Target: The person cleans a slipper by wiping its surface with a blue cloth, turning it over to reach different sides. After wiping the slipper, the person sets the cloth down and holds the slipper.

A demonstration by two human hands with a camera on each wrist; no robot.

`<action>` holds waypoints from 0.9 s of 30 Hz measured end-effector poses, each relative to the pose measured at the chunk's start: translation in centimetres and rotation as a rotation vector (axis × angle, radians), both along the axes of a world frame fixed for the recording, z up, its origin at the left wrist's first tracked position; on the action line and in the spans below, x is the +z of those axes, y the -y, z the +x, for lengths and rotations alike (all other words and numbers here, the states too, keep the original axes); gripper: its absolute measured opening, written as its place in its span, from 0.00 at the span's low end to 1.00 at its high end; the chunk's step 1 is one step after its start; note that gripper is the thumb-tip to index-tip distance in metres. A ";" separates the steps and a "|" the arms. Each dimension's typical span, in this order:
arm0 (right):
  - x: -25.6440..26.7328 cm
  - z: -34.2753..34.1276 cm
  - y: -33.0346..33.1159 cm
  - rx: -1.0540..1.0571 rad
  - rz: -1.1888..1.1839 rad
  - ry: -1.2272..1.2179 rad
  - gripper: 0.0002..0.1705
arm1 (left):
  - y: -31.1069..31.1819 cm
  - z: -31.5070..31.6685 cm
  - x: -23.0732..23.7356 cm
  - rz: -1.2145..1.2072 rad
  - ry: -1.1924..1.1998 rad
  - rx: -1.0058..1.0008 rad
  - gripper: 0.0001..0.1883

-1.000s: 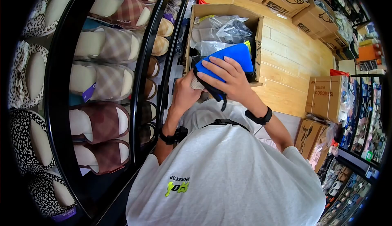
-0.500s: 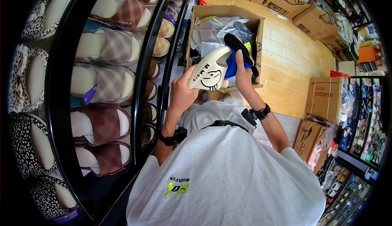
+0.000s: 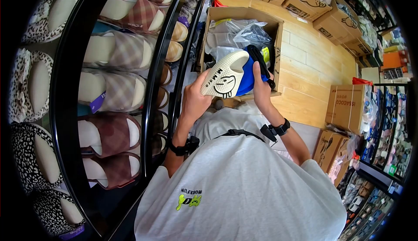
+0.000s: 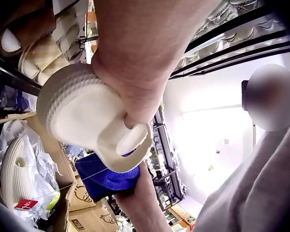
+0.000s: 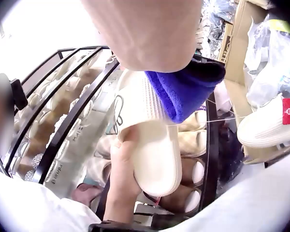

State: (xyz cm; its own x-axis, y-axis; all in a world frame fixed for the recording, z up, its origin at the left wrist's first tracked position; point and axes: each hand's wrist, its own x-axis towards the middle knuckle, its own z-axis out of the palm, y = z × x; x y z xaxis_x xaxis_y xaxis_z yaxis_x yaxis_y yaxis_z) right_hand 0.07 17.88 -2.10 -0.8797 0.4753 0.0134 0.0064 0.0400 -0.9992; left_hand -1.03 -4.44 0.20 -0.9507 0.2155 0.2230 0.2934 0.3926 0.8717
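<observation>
My left hand (image 3: 194,103) grips a cream textured slide slipper (image 3: 224,76) by its sole end, its printed upper facing up. My right hand (image 3: 261,89) holds a blue cloth item with black trim (image 3: 247,78), thumb in front and the other fingers mostly hidden behind it. In the left wrist view the blue cloth (image 4: 106,176) is against or close behind the slipper (image 4: 82,113). A thin thread runs from the held slipper (image 5: 157,157) towards a cream slipper with a red tag (image 5: 261,129) at the carton.
An open carton (image 3: 279,29) with plastic-wrapped slippers stands just beyond my hands. A black-framed rack (image 3: 150,110) of plaid, brown and leopard-print slippers runs along the left. More cartons (image 3: 346,106) and stocked shelves line the right, with wooden floor (image 3: 305,71) between.
The slipper has turned from mostly hidden behind the blue cloth to printed side up. My right hand has moved right and turned, and the cloth has shifted from over the slipper to beside it.
</observation>
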 end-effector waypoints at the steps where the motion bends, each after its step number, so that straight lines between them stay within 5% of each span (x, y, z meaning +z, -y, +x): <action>1: 0.0 0.2 0.0 -0.001 0.000 0.000 0.27 | -0.1 0.0 0.1 0.000 0.000 -0.001 0.28; 9: -2.2 1.1 0.5 0.168 -0.001 0.051 0.27 | -0.6 -1.2 0.3 0.053 -0.038 0.048 0.28; 17: 3.4 -1.3 -1.7 -0.119 -0.089 0.325 0.31 | -0.7 -1.1 0.8 0.057 -0.036 0.019 0.28; 21: 3.5 -1.2 -1.0 -0.169 -0.125 0.266 0.33 | -0.6 -1.2 0.6 0.085 -0.052 0.005 0.29; 22: 3.1 -1.0 -0.9 -0.128 -0.104 0.430 0.33 | -0.7 -1.2 0.8 0.085 -0.053 0.005 0.29; 23: 0.9 -0.7 -0.6 -0.081 -0.054 0.227 0.33 | -0.8 -1.1 1.2 0.098 -0.043 0.008 0.27; 27: -0.6 -0.1 -0.4 0.075 -0.142 0.144 0.31 | -0.9 -0.9 1.8 0.029 -0.031 -0.011 0.26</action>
State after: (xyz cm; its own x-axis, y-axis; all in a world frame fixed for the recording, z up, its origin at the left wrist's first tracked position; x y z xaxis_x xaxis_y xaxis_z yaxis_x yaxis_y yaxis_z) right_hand -0.04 18.24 -2.74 -0.9005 0.3970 -0.1774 0.1519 -0.0951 -0.9838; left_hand -1.92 -3.55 2.01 -0.9410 0.2189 0.2581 0.3241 0.3640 0.8732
